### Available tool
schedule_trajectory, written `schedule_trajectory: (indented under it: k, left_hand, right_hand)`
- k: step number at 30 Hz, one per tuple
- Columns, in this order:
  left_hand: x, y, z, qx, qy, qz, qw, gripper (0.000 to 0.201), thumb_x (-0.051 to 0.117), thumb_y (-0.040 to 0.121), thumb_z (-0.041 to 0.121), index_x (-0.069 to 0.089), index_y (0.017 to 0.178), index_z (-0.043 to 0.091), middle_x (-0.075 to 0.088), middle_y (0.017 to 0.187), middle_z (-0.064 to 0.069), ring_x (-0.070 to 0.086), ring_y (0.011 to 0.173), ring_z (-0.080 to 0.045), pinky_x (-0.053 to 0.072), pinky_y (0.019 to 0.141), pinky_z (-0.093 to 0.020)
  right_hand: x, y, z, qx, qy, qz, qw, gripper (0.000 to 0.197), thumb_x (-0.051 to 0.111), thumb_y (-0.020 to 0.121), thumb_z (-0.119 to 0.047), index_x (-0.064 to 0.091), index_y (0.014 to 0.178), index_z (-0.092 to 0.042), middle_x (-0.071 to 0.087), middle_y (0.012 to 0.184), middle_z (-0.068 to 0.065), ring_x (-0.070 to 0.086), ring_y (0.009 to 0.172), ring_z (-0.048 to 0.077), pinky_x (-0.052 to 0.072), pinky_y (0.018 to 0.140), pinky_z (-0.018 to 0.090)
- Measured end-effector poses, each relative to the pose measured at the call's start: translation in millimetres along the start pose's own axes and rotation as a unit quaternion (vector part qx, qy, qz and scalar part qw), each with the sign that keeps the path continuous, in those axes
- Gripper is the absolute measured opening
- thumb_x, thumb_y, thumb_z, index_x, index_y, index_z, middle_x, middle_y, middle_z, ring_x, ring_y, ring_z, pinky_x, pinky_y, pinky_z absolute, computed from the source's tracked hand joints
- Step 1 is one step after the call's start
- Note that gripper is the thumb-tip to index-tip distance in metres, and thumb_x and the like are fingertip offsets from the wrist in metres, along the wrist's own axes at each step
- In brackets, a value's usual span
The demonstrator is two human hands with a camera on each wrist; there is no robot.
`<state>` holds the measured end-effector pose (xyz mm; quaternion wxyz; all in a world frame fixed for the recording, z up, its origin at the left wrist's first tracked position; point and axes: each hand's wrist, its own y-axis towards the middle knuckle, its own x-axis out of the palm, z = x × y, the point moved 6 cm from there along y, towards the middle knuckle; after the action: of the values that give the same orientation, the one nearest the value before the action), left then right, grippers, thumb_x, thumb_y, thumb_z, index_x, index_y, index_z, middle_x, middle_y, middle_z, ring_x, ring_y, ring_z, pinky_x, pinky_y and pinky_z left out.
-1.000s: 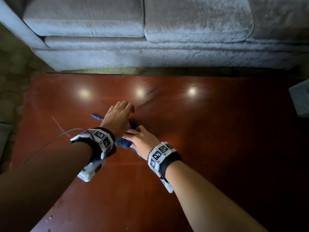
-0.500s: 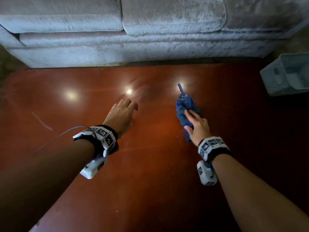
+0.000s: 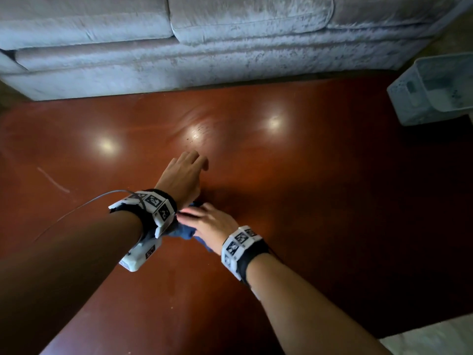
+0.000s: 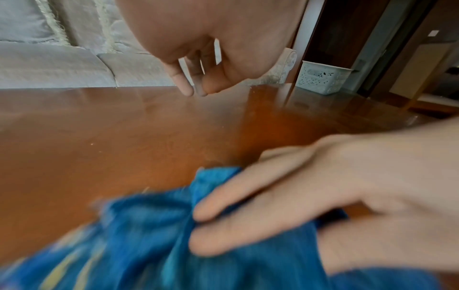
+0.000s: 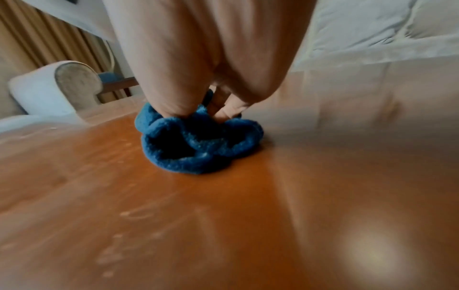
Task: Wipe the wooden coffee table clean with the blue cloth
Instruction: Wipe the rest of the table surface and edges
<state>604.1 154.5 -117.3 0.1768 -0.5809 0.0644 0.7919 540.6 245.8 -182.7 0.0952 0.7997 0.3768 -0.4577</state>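
Near the middle of the glossy reddish-brown wooden counter (image 3: 307, 201), the right hand (image 3: 210, 224) is pressing its curled fingers into the bunched blue terry cloth (image 5: 198, 141), mid-wipe. The left hand (image 3: 181, 178) is hovering relaxed, holding nothing. Next move likely calls for sweeping toward the droplets (image 3: 194, 135).

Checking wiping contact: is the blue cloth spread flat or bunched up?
Bunched: the blue cloth sits in rounded folds under the right hand.

The coffee table (image 3: 307, 201) is glossy reddish-brown wood with pale round light spots and a whitish streak at the left. The cloth (image 5: 198, 145) is deep blue, with yellowish marks in the left wrist view. The far sofa (image 3: 230, 47) is pale grey; the basket (image 3: 422, 93) at the right is pale grey-white with a perforated pattern.
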Motion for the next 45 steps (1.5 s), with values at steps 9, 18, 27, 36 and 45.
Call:
schedule_trajectory:
  k: [9,18,27,36,45]
  left_hand:
    - [7,-1,29,0.015,0.0,-0.059,0.998,0.041,0.043,0.086,0.001,0.056,0.12,0.02,0.054,0.129,0.0,0.045,0.122,-0.019,0.036,0.102,-0.037]
    - [-2,-34,26,-0.014,-0.015,-0.03,0.999,0.04,0.045,0.084,-0.001,0.057,0.116,0.019,0.055,0.125,-0.001,0.046,0.118,-0.022,0.037,0.098,-0.037]
    - [-9,-118,-20,-0.06,-0.031,-0.017,0.998,0.043,0.044,0.072,0.0,0.06,0.11,0.013,0.058,0.111,-0.008,0.051,0.106,-0.032,0.039,0.085,-0.041]
    - [-7,-239,-58,-0.072,-0.027,-0.02,0.997,0.041,0.048,0.073,-0.001,0.059,0.109,0.015,0.057,0.114,-0.007,0.05,0.109,-0.029,0.039,0.089,-0.041]
    - [7,-308,-57,-0.045,-0.02,-0.047,0.998,0.042,0.045,0.083,0.001,0.054,0.119,0.02,0.052,0.126,0.001,0.045,0.115,-0.021,0.038,0.096,-0.036]
  right_hand:
    - [-86,-81,150,0.236,-0.002,0.122,0.964,0.063,0.065,0.085,-0.011,0.042,0.142,-0.026,0.039,0.148,-0.005,0.048,0.111,0.027,0.036,0.101,0.032]
    - [-65,-96,125,0.292,-0.008,0.101,0.951,0.066,0.06,0.091,-0.023,0.028,0.149,-0.026,0.028,0.154,-0.008,0.041,0.12,0.024,0.033,0.104,0.029]
    - [51,-76,-39,0.118,0.016,0.016,0.993,0.065,0.055,0.089,-0.018,0.028,0.148,-0.023,0.027,0.154,-0.006,0.044,0.11,0.028,0.041,0.1,0.036]
    - [154,-72,-187,0.023,0.033,-0.053,0.998,0.065,0.062,0.087,-0.011,0.036,0.144,-0.027,0.029,0.153,-0.012,0.042,0.117,0.028,0.044,0.099,0.038]
    - [85,-144,-78,0.238,-0.037,0.098,0.966,0.062,0.059,0.089,-0.012,0.037,0.145,-0.026,0.034,0.151,-0.005,0.048,0.113,0.029,0.038,0.1,0.033]
